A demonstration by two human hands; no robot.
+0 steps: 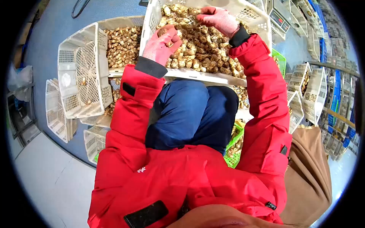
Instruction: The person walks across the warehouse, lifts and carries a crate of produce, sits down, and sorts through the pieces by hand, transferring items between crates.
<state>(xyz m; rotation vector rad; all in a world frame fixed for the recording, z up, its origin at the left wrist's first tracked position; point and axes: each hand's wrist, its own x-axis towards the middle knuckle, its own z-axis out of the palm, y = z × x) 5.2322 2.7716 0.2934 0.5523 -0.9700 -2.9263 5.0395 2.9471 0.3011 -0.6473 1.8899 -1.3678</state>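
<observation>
A large white crate [209, 76] lies in front of my knees, holding many brown and cream knobbly tubers [203, 49]. My left hand [163, 45], in a pinkish glove, is above the crate's left side with its fingers curled round a brown tuber [162, 32]. Over the far part of the crate, my right hand [219, 21], gloved alike, pinches a pale tuber [194, 11] between its fingertips. More tubers lie loosely heaped below both hands.
Left of the large crate stands another crate of tubers [123, 45], with a nearly empty white crate [81, 72] tilted beside it. A green crate [234, 146] is by my right leg. White crates [315, 95] and a scale [279, 21] stand at the right.
</observation>
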